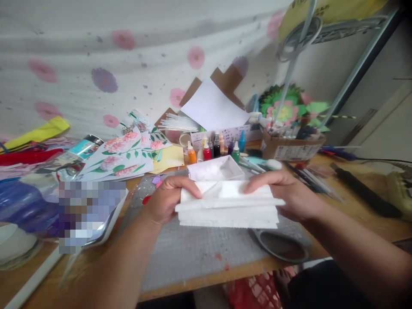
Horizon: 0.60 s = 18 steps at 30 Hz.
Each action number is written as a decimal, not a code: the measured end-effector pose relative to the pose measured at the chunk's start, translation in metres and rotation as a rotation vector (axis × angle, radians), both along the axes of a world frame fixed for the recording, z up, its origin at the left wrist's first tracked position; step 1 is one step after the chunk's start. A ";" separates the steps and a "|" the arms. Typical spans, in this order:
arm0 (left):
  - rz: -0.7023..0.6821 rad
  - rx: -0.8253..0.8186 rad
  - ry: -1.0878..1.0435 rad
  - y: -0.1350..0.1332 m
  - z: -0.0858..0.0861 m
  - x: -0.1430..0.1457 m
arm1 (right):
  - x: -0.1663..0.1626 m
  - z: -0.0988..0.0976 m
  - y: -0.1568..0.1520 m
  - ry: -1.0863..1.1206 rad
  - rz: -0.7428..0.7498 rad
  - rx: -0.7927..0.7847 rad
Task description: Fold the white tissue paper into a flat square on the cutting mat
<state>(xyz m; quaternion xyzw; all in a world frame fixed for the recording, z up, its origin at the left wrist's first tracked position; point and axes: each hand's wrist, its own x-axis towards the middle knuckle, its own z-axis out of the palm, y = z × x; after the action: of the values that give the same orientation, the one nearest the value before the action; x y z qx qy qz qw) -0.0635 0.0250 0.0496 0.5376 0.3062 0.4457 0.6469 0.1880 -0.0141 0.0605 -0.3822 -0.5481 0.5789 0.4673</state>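
Folded white tissue paper point(228, 215) is held level above the grey cutting mat point(193, 262). My left hand point(169, 198) grips its left end, the thumb lying along the top. At the other end my right hand point(285, 192) pinches the paper in the same way. The fingers beneath the sheets are mostly hidden. Just behind the paper sits a small white open box point(236, 165) with white fluffy bits inside. Partly under my right forearm, the large dark-grey handle loop of what look like scissors point(283, 246) lies at the mat's edge.
Several paint bottles point(216, 146) stand behind the box. A cardboard box point(291, 148) of tools and paper flowers is at the back right. Printed flower sheets point(119, 156) lie to the left, beside a tablet-like device point(112, 214). A black tool point(363, 191) rests on the right.
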 end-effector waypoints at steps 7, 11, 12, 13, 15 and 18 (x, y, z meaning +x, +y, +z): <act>-0.023 0.043 0.012 0.003 -0.004 0.001 | 0.011 -0.008 0.005 -0.143 0.065 0.153; -0.014 0.081 0.040 0.004 -0.008 -0.001 | 0.011 -0.008 0.006 -0.139 0.074 0.170; -0.016 0.080 0.034 0.004 -0.008 -0.002 | 0.011 -0.008 0.006 -0.138 0.085 0.178; -0.017 0.070 0.019 0.004 -0.008 -0.002 | 0.011 -0.008 0.006 -0.137 0.091 0.191; 0.005 0.027 -0.058 0.004 -0.007 0.000 | 0.011 -0.008 0.007 -0.161 0.071 0.227; 0.049 -0.114 -0.285 0.001 -0.006 0.009 | 0.008 -0.007 0.006 -0.251 -0.091 0.350</act>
<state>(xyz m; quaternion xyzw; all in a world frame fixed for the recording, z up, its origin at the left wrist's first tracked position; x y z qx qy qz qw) -0.0550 0.0262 0.0439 0.4237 0.2489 0.5151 0.7023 0.1960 -0.0082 0.0533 -0.3888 -0.6761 0.4011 0.4804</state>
